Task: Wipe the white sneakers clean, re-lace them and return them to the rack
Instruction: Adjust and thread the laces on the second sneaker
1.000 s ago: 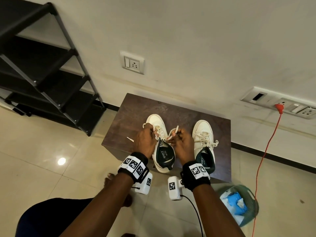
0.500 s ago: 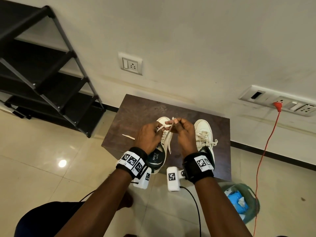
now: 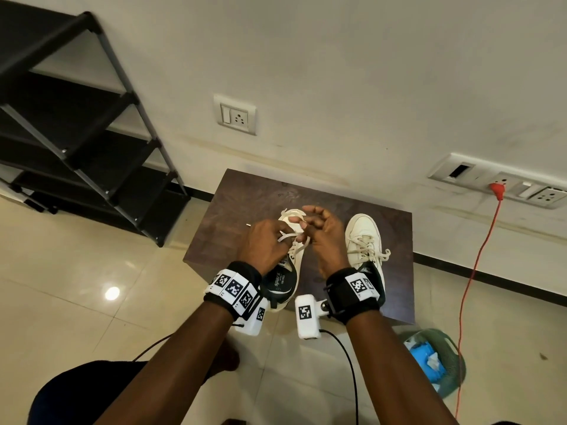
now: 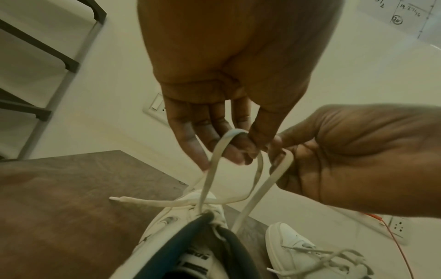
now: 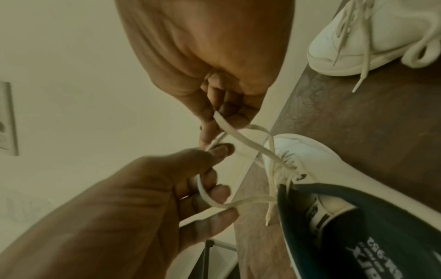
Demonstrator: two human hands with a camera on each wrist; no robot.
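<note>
I pinch lace (image 4: pixel 259 177) loops in left hand (image 3: pixel 267 245) and right hand (image 3: pixel 322 237); should cross loops, pull evenly, keep sneaker (image 3: pixel 291 265) steady on worktop (image 3: pixel 233 216).

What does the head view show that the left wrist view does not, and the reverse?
Only the head view shows the green basket on the floor, both wrist bands and the whole table. Only the left wrist view shows the lace looped over the left hand's fingers, with its tipped end lying on the table. Both show the right hand, the sneaker being laced, the tied sneaker and the rack.
</note>
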